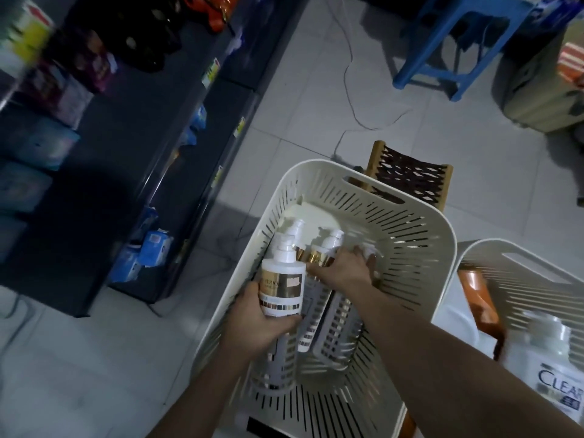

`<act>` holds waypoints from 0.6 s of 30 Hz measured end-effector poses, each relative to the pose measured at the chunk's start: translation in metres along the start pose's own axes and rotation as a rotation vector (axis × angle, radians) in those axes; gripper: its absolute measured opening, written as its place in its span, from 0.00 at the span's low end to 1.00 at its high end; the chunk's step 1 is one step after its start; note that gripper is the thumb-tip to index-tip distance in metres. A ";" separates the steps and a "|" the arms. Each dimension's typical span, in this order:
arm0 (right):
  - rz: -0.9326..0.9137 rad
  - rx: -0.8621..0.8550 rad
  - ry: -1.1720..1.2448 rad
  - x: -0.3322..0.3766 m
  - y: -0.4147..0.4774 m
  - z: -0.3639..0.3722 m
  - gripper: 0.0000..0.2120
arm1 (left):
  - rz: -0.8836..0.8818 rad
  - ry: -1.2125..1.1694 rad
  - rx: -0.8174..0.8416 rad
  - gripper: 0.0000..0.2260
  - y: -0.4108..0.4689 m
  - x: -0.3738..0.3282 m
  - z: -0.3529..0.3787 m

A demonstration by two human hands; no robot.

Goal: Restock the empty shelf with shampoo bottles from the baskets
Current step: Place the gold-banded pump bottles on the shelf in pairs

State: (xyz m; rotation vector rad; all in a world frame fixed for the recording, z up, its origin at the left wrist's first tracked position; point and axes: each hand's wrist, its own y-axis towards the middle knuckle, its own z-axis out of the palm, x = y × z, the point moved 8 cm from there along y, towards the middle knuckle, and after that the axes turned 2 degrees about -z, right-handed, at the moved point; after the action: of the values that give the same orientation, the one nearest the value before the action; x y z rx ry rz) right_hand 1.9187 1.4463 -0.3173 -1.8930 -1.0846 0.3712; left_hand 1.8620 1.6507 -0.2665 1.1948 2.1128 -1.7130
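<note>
A cream slotted basket stands on the floor in front of me. My left hand grips a white pump bottle with a gold label by its lower end, lifted near the basket's left wall. Inside the basket my right hand reaches down over two more white pump bottles and touches a small white thing at its fingertips; what it holds is hidden. The dark shelf unit runs along the left, its near boards bare.
A second cream basket at right holds a clear "CLEAR" bottle and an orange bottle. A wooden woven stool stands behind the first basket. A blue plastic stool and a white cable lie further back.
</note>
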 end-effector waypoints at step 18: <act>-0.141 -0.208 -0.386 0.022 -0.025 0.028 0.30 | 0.051 -0.015 -0.041 0.28 -0.014 0.001 -0.006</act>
State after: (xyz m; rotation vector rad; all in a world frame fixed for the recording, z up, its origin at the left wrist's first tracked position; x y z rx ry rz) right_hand 1.9007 1.4849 -0.3085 -1.9571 -1.5554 0.5777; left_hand 1.8541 1.6561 -0.2543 1.2105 2.0799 -1.6445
